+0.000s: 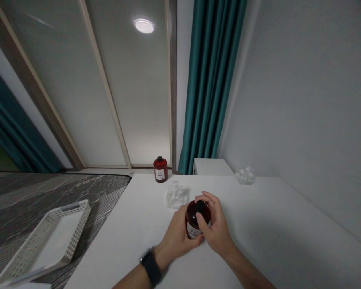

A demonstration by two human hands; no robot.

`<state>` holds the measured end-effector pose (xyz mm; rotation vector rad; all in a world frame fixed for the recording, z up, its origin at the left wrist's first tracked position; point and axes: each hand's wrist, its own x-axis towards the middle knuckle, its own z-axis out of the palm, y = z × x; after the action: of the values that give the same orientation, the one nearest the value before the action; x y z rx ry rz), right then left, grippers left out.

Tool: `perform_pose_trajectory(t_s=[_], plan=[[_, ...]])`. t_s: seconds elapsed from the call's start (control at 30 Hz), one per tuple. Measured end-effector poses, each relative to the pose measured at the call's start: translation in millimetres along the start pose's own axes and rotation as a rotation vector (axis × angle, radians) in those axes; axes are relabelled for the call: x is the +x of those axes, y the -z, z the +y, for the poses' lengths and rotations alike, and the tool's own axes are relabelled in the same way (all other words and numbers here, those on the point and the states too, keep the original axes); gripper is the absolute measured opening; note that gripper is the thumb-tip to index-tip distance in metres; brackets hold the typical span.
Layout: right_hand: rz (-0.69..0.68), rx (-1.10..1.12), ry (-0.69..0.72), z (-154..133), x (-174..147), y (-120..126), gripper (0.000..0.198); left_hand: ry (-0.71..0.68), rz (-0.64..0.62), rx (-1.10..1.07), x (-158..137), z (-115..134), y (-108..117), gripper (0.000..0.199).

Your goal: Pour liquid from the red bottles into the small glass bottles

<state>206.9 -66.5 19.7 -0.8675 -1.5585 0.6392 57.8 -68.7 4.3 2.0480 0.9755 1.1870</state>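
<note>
Both hands are wrapped around a dark red bottle (pixel 192 216) with a black cap and a white label, above the white table. My left hand (pixel 177 233), with a black watch at its wrist, grips the bottle's left side and lower front. Around the right side and near the cap curls my right hand (pixel 218 228), its thumb on the bottle's shoulder. Just beyond them stands a clear, square-looking container (pixel 175 196) with a rounded top. A second red bottle (pixel 160 170), upright and black-capped, is near the table's far edge.
The white table (pixel 132 237) meets a grey wall on the right. Another clear object (pixel 245 176), its kind unclear, lies at the back right. A white perforated basket (pixel 74 241) is at the left, beyond the table edge. Behind the table is a white cabinet (pixel 213 166).
</note>
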Motion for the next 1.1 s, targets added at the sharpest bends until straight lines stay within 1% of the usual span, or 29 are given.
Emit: perform_pose_trajectory(t_s=[0.1,0.27,0.33,0.43,0.5,0.63,0.7,0.83,0.93,1.0,1.1], plan=[[-0.045,-0.002,-0.013,-0.7,-0.3,-0.2,0.045,-0.001,-0.002,-0.015,-0.2,0.6,0.1,0.074],[0.036,-0.055,0.031,-0.8,-1.4,-1.1,0.042,0.017,-0.011,-0.029,-0.8,0.5,0.9,0.074],[0.014,-0.042,0.030,-0.4,-1.8,-0.9,0.042,0.020,-0.013,-0.044,-0.9,-0.4,0.9,0.074],[-0.055,-0.017,0.007,-1.3,-0.7,-0.6,0.041,0.023,-0.013,-0.062,-1.1,-1.7,0.4,0.076],[-0.066,-0.026,0.009,-3.5,1.2,-0.6,0.039,0.022,-0.009,-0.064,-1.0,-2.1,0.1,0.075],[0.024,-0.072,0.081,-8.3,4.7,-1.4,0.029,0.014,-0.010,-0.061,-0.9,-1.4,0.3,0.072],[0.039,-0.064,0.095,-8.7,5.3,-1.9,0.024,0.016,-0.015,-0.069,-1.1,-1.3,0.4,0.073],[-0.005,0.009,0.061,-5.0,4.9,-3.3,0.022,0.034,-0.025,-0.076,-1.5,-2.5,-0.1,0.076],[-0.010,0.061,0.013,-3.3,4.0,-5.1,0.019,0.048,-0.034,-0.082,-1.6,-3.5,-0.3,0.078],[0.025,0.086,0.003,-4.8,3.5,-5.8,0.017,0.056,-0.037,-0.089,-1.8,-3.8,-0.2,0.079],[0.108,0.095,0.013,-9.5,4.6,-4.9,0.018,0.067,-0.039,-0.092,-2.5,-4.4,0.2,0.079]])
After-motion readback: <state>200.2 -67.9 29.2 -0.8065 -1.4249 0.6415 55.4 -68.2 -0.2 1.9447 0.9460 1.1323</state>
